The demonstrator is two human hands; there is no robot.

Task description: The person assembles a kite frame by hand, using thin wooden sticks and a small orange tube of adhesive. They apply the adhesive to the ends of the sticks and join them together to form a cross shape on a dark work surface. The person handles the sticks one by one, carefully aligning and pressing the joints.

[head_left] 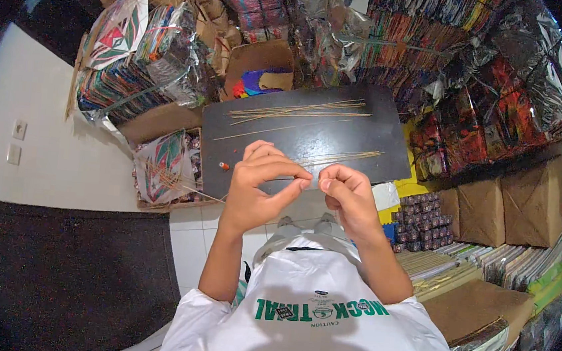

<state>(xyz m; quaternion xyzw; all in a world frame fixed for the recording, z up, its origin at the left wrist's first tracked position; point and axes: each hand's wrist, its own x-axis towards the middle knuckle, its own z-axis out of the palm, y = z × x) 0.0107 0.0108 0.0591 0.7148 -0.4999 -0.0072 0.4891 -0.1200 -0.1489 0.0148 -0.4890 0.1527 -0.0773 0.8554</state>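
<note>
Both my hands are raised over the near edge of a dark table [284, 136], fingertips close together. My left hand [253, 185] pinches thumb and forefinger, the other fingers curled behind. A short gap away, my right hand [353, 200] is closed in a pinch too. Whatever lies between the fingertips is too fine to make out. Just beyond the hands lies a group of thin sticks [356, 158], and farther back is a looser bunch of sticks [300, 112]. A small white and red spool [223, 166] rests left of my left hand.
An open box [195, 198] with patterned sheets and thin sticks stands left of the table. Behind it is a cardboard box [231, 61] with colourful material. Wrapped stacks [398, 59] line the back. Small dark boxes [421, 221] and brown parcels [485, 207] stand right.
</note>
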